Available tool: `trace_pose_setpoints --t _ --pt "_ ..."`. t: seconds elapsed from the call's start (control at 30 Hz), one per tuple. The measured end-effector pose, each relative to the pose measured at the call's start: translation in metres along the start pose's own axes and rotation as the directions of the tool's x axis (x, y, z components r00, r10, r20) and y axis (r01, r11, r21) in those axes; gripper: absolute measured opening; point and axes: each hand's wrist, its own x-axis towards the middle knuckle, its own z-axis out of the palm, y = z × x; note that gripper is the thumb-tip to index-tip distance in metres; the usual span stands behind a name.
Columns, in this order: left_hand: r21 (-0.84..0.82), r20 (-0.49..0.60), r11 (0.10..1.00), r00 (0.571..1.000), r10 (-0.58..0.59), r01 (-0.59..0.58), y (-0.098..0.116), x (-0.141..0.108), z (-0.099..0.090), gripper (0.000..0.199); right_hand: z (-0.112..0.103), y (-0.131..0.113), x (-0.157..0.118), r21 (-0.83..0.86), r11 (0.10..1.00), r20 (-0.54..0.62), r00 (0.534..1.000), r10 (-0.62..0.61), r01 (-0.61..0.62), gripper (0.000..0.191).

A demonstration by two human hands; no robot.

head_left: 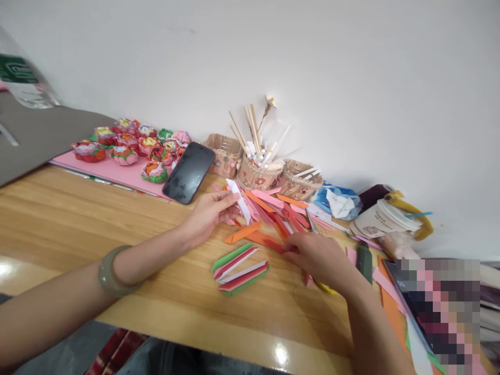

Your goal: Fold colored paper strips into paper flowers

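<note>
My left hand (213, 216), with a jade-like bangle on its wrist, pinches a white folded paper strip (239, 202) between thumb and fingers. To its right, my right hand (314, 258) has its fingers closed at the end of an orange-red folded strip (267, 240) lying low over the table. A heap of pink, red and orange folded strips (273, 205) spreads behind and between the hands. In front of them, two nested stacks of green, red and white strips, a far stack (235, 262) and a near stack (245, 277), lie on the wood.
Several folded paper flowers (127, 140) sit on pink sheets (97, 167) at the left, beside a dark phone (189, 172). Woven baskets (258, 174) with sticks and pens line the wall. A cup (385, 219), a tissue pack (338, 200) and a dark green tube (364, 263) are at the right.
</note>
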Motion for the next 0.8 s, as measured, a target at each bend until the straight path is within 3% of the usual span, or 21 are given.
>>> trace_pose_setpoints --t 0.07,0.13,0.23,0.33,0.4,0.47,0.63,0.73,0.8 --pt "0.011 0.004 1.0 1.0 0.012 -0.012 0.0 0.0 0.0 0.02 -0.007 -0.002 0.002 0.052 0.996 0.028 0.997 0.074 -0.076 0.014" --pt "0.026 0.026 0.999 0.999 0.023 -0.024 0.0 -0.001 0.002 0.021 -0.012 -0.006 0.005 0.297 0.952 -0.082 0.991 0.103 -0.075 0.017" --pt "0.046 0.085 0.999 0.996 0.017 -0.021 -0.002 -0.005 0.007 0.023 -0.006 -0.02 0.007 0.674 0.738 -0.225 0.959 0.171 0.027 0.022" --pt "0.109 0.161 0.994 0.987 -0.015 -0.003 -0.005 -0.011 0.014 0.02 0.01 -0.037 0.006 0.792 0.593 -0.271 0.954 0.126 0.147 0.017" --pt "0.172 0.207 0.985 0.978 -0.037 0.001 -0.006 -0.014 0.018 0.015 0.019 -0.047 0.005 0.78 0.604 -0.271 0.958 0.095 0.161 0.015" --pt "0.203 0.235 0.979 0.97 -0.056 0.007 -0.007 -0.016 0.02 0.011 0.024 -0.053 0.003 0.714 0.675 -0.306 0.95 0.062 0.186 0.013" --pt "0.205 0.237 0.979 0.969 -0.068 0.019 -0.008 -0.017 0.02 0.006 0.03 -0.057 -0.002 0.378 0.869 -0.509 0.856 -0.095 0.321 0.016" --pt "0.208 0.221 0.978 0.974 -0.043 -0.004 -0.007 -0.019 0.021 0.003 0.033 -0.058 -0.004 0.204 0.921 -0.565 0.808 -0.166 0.332 0.019" --pt "0.228 0.222 0.972 0.975 -0.002 -0.05 -0.007 -0.02 0.022 0.007 0.035 -0.06 -0.005 0.176 0.924 -0.577 0.796 -0.184 0.34 0.021"
